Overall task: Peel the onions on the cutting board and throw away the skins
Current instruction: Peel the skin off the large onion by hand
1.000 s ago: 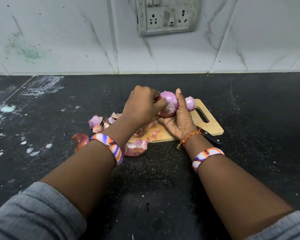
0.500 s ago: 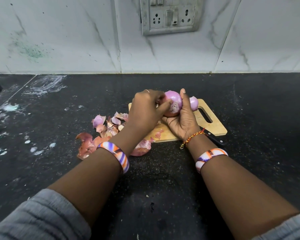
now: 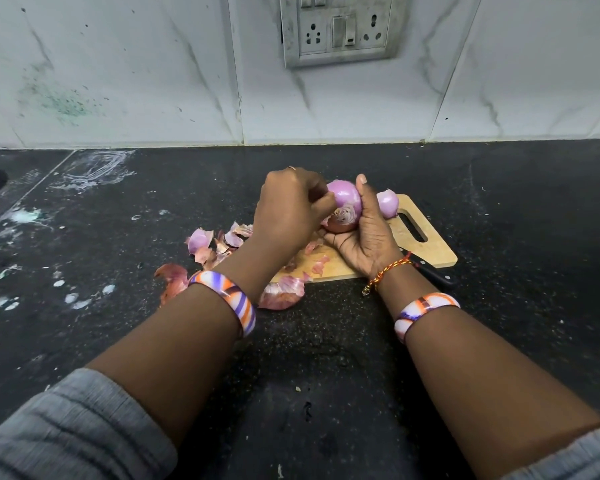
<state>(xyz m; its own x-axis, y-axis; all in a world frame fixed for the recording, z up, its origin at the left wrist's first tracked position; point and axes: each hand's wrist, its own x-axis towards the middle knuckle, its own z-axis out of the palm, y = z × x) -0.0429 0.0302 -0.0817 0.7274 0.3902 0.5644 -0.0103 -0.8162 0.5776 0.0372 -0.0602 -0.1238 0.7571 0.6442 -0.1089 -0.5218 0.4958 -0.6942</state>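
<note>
Purple, glossy and round: onion (image 3: 343, 199) held above wooden cutting board (image 3: 426, 252), cupped in right hand (image 3: 368, 233), thumb up along its 3 o'clock side. Left hand (image 3: 288, 213) curled, fingers (image 3: 321, 202) pinching at the onion's 9 o'clock side. Second peeled onion (image 3: 388, 202) lying on the board at 3 o'clock of the first. Papery, curled skins (image 3: 222, 244) heaped at 8 o'clock on the speckled black table (image 3: 326, 341).
</note>
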